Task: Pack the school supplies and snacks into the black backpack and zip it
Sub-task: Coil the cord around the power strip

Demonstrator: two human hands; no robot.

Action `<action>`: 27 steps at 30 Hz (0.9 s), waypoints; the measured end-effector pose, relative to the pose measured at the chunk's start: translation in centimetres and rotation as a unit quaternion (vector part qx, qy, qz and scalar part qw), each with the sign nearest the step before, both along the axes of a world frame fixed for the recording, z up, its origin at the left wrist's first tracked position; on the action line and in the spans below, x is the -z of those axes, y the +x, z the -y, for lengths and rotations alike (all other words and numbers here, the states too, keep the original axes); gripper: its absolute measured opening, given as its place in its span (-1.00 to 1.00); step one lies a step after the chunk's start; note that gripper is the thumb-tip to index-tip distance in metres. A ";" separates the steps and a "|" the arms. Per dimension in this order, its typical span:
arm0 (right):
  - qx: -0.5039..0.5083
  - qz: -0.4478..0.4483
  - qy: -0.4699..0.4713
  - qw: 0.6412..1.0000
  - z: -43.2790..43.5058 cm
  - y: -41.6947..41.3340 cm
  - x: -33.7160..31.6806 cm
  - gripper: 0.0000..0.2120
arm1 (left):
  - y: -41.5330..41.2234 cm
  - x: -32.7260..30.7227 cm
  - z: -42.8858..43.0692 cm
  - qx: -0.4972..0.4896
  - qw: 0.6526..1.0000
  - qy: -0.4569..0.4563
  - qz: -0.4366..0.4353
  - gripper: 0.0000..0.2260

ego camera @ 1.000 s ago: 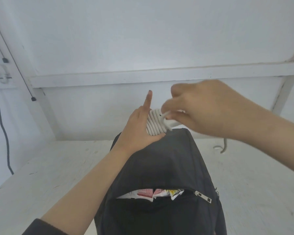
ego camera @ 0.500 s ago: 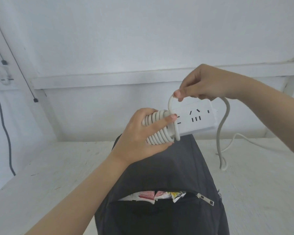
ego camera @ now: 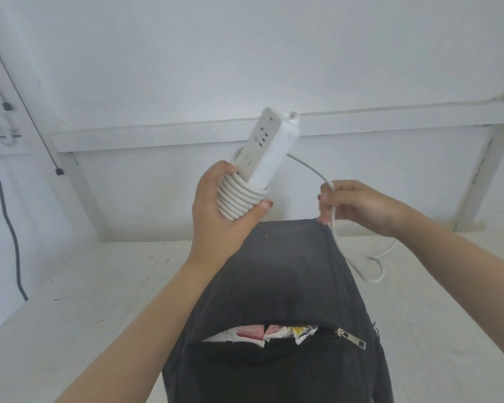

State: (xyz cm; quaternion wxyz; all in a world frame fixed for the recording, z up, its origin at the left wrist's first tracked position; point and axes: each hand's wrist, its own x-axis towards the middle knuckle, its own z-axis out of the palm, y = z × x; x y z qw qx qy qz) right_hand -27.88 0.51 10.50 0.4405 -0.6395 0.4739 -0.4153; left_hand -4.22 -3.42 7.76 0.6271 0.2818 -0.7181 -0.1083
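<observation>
The black backpack point(ego camera: 277, 280) lies on the white table in front of me. Its front pocket is unzipped, and snack packets point(ego camera: 262, 333) show in the opening beside the metal zipper pull point(ego camera: 351, 338). Above the bag, my left hand point(ego camera: 218, 213) grips a white power strip point(ego camera: 266, 146) by the end where its cord is wound in several coils point(ego camera: 242, 199); the strip tilts upward. My right hand point(ego camera: 358, 207) pinches the loose white cord point(ego camera: 341, 248), which trails down past the bag's right edge and loops on the table.
The white table point(ego camera: 99, 286) spreads to both sides of the bag. A white wall with a horizontal rail point(ego camera: 157, 135) stands behind. A dark cable point(ego camera: 9, 228) hangs down the wall at far left.
My left hand turned the power strip from lying sideways to pointing upward. My right hand dropped from above the strip to its right, drawing the loose cord out and down.
</observation>
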 end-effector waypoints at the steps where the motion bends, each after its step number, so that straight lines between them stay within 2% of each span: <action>1: -0.002 0.012 0.011 1.000 -0.2 0.1 0.6 -0.80 | 0.0 -0.2 0.2 -0.005 1.000 0.008 -0.016 -0.50; 4: 0.024 -0.023 0.036 0.999 -0.7 1.0 1.9 -0.85 | 0.3 -0.4 0.9 -0.041 0.999 0.011 -0.019 -0.46; 7: 0.100 -0.189 -0.009 0.977 -1.5 2.0 2.4 -0.85 | 0.4 -0.5 1.4 -0.071 0.997 0.023 -0.028 -0.46; 9: 0.147 -0.341 -0.075 0.925 -2.2 2.3 2.4 -0.84 | 0.8 -0.6 2.1 -0.096 0.993 0.044 -0.044 -0.46; 11: 0.174 -0.501 -0.139 0.836 -3.0 2.6 2.1 -0.79 | 1.3 -0.4 2.9 -0.124 0.990 0.054 -0.031 -0.43; 12: 0.194 -0.554 -0.186 0.788 -3.3 2.7 1.9 -0.79 | 1.5 -0.3 3.2 -0.137 0.989 0.055 -0.020 -0.41; 14: 0.228 -0.577 -0.295 0.727 -4.1 3.0 1.2 -0.76 | 1.9 0.1 3.6 -0.158 0.986 0.053 -0.007 -0.43; 15: 0.235 -0.572 -0.319 0.718 -4.5 3.1 0.8 -0.72 | 2.0 0.3 3.6 -0.166 0.985 0.052 -0.003 -0.45; 20: 0.217 -0.544 -0.382 0.715 -6.1 4.0 -1.1 -0.68 | 1.9 1.3 3.7 -0.179 0.982 0.054 0.041 -0.47; 25: 0.144 -0.580 -0.400 0.694 -7.5 5.9 -1.8 -0.68 | 1.6 1.4 4.3 -0.187 0.978 0.057 0.077 -0.40; 27: 0.106 -0.599 -0.418 0.675 -8.0 6.6 -2.0 -0.71 | 1.4 1.6 4.5 -0.192 0.974 0.048 0.107 -0.38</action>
